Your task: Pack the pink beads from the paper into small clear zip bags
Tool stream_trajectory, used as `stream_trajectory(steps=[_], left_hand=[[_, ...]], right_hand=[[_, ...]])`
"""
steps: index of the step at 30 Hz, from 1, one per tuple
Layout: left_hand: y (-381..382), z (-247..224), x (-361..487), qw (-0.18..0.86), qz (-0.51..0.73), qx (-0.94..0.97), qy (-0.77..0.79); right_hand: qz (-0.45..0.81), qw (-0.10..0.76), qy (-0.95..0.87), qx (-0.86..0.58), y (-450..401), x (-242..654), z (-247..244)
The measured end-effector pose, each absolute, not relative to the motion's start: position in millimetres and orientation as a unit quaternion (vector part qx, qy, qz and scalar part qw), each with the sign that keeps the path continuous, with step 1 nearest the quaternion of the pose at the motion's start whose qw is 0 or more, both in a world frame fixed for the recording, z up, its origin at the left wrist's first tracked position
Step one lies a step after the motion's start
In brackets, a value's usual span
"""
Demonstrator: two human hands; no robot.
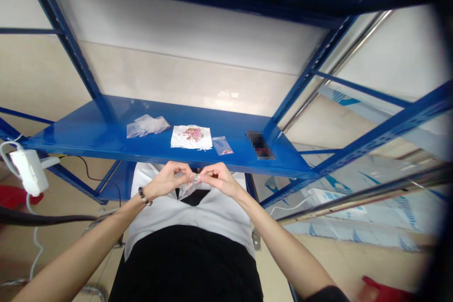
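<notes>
Between my hands hangs a small clear plastic bag (187,189), in front of the shelf's near edge and over my lap. My left hand (174,175) pinches one side of its top, while my right hand (216,176) grips the other side with thumb and fingers. Whether anything lies inside this bag, I cannot make out. On the blue shelf beyond, a white sheet (176,139) carries a heap of pink and multicoloured beads (194,134). To its right lies a clear zip bag (221,144) with a few beads at the bottom.
A pile of clear bags (148,125) lies left on the blue shelf (106,122). A dark, phone-like object (260,145), blurred out, lies at the right. Blue uprights frame both sides. A white power strip (30,172) hangs by the left end.
</notes>
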State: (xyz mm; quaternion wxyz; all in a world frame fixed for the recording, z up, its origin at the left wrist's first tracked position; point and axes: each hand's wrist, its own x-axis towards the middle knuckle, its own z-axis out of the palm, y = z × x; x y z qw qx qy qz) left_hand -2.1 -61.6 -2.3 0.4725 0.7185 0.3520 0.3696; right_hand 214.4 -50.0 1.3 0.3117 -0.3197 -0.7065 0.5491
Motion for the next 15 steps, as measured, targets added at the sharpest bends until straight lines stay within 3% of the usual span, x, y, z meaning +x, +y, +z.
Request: stream_trajectory(steps=[11,13,15], left_hand=[[-61,4,-7,0.488,0.334,0.741,0.318],[-59,5,-10,0.488,0.341,0.734,0.328],[-61,8,-16,0.467,0.384,0.71,0.362]], right_hand=[[0.525,0.281,-0.732,-0.331,-40,231,5],[0.534,0.318,-0.705,-0.343,-35,239,8],[0.527,0.426,-0.641,-0.361,-31,260,17]])
